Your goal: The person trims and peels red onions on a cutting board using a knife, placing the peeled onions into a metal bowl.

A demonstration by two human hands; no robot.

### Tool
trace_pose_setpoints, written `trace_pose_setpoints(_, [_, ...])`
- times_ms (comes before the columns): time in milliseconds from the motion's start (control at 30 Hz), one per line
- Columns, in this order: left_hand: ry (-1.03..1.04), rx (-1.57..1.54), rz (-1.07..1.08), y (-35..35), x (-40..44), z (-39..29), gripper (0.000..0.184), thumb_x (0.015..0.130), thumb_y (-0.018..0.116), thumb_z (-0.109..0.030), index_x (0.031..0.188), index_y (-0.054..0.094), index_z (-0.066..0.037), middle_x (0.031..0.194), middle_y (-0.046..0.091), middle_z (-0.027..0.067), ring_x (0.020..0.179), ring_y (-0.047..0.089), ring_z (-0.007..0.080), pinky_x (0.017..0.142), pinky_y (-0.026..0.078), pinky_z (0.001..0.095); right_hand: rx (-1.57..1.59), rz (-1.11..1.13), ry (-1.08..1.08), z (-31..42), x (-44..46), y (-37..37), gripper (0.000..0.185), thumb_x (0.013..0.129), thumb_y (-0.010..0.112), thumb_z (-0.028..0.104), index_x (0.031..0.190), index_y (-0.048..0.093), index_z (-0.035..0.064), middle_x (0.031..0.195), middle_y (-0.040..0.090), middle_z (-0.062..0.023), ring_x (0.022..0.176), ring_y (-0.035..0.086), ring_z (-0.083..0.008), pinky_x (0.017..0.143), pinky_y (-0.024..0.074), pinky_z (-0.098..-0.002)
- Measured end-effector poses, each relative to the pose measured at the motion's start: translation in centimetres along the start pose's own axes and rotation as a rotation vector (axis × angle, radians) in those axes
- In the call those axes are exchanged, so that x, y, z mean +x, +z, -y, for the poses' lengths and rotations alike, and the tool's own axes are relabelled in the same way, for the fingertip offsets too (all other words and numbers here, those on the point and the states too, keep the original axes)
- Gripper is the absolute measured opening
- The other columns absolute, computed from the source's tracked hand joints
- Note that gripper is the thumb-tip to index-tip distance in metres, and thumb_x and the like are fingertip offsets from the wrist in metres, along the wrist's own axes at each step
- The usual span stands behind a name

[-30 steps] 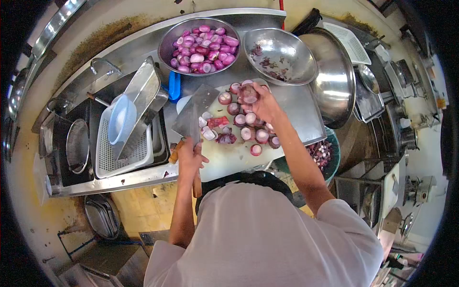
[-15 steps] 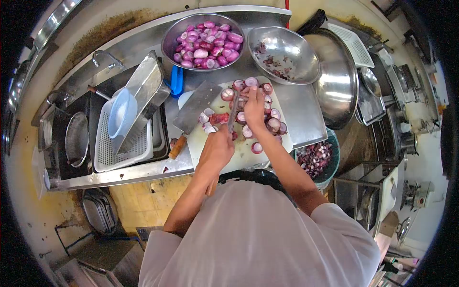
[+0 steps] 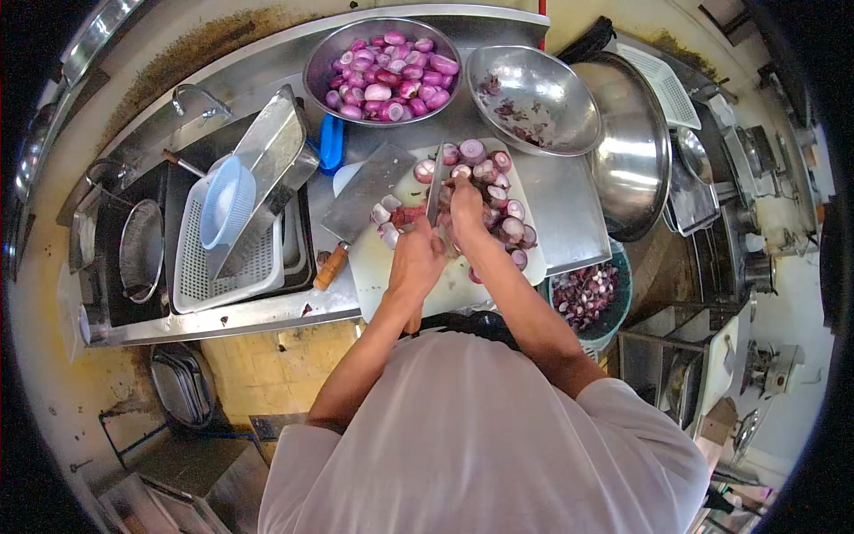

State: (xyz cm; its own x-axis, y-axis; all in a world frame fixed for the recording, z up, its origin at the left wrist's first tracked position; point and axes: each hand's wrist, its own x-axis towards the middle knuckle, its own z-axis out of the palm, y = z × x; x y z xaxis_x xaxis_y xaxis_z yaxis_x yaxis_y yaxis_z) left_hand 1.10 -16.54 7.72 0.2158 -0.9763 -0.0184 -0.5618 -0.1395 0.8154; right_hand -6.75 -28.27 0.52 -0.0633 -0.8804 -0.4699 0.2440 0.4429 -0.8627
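My left hand [image 3: 416, 260] is closed around a knife [image 3: 436, 189], whose narrow blade points away from me over the white cutting board [image 3: 382, 289]. Just right of the blade, my right hand [image 3: 467, 212] has its fingers closed on an onion, mostly hidden beneath them. Several red onions with cut ends [image 3: 512, 229] lie to the right and beyond that hand. Pale onion pieces [image 3: 389, 233] and a red scrap [image 3: 407, 214] are left of the knife. A cleaver [image 3: 369, 191] with a wooden handle lies flat across the board's left edge.
A steel bowl of peeled onions [image 3: 311, 84] stands at the back, beside a bowl with skins [image 3: 580, 133]. A large steel pot [image 3: 636, 160] is at the right, above a green bin of peelings [image 3: 583, 298]. A white basket [image 3: 222, 289] sits by the sink at left.
Over the last second my right hand has brought an onion down to the board. My left hand has moved right with the knife, its blade now beside my right fingers.
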Motion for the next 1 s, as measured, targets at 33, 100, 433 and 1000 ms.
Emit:
trace_pose_setpoints(33, [-0.007, -0.009, -0.007, 0.2, 0.1, 0.1, 0.014, 0.084, 0.055, -0.002, 0.093, 0.051, 0.008, 0.072, 0.061, 0.0320, 0.073, 0.064, 0.0482, 0.063, 0.050, 0.0539, 0.037, 0.031, 0.084, 0.1, -0.1, 0.0, 0.042, 0.104, 0.037, 0.038, 0.101, 0.058, 0.0012, 0.086, 0.063, -0.0108, 0.071, 0.062, -0.0224, 0.061, 0.0516, -0.0395])
trace_pose_setpoints(100, [-0.013, 0.007, -0.009, 0.4, 0.1, 0.1, 0.014, 0.084, 0.055, -0.001, 0.093, 0.050, 0.009, 0.072, 0.061, 0.0316, 0.072, 0.065, 0.0475, 0.062, 0.050, 0.0534, 0.074, 0.062, 0.169, 0.6, -0.6, 0.2, 0.047, 0.104, 0.037, 0.041, 0.108, 0.058, -0.0004, 0.090, 0.062, -0.0103, 0.075, 0.061, -0.0218, 0.065, 0.0505, -0.0393])
trace_pose_setpoints(433, [0.077, 0.113, -0.070, 1.5, 0.4, 0.9, 0.022, 0.077, 0.058, 0.005, 0.097, 0.049, 0.010, 0.063, 0.062, 0.0213, 0.062, 0.066, 0.0401, 0.056, 0.052, 0.0465, -0.047, -0.057, 0.052, 1.0, -2.1, 0.6, 0.048, 0.105, 0.036, 0.039, 0.107, 0.058, -0.0032, 0.093, 0.063, -0.0115, 0.078, 0.061, -0.0222, 0.072, 0.0486, -0.0391])
trace_pose_setpoints(1000, [0.091, 0.149, -0.251, 2.3, 1.4, 2.2, 0.041, 0.077, 0.061, 0.003, 0.115, 0.049, 0.007, 0.077, 0.064, 0.0269, 0.067, 0.065, 0.0432, 0.061, 0.052, 0.0502, -0.036, -0.026, -0.083, 0.2, -2.7, 1.4, 0.046, 0.105, 0.036, 0.038, 0.098, 0.058, -0.0019, 0.090, 0.059, -0.0103, 0.083, 0.053, -0.0214, 0.080, 0.0437, -0.0394])
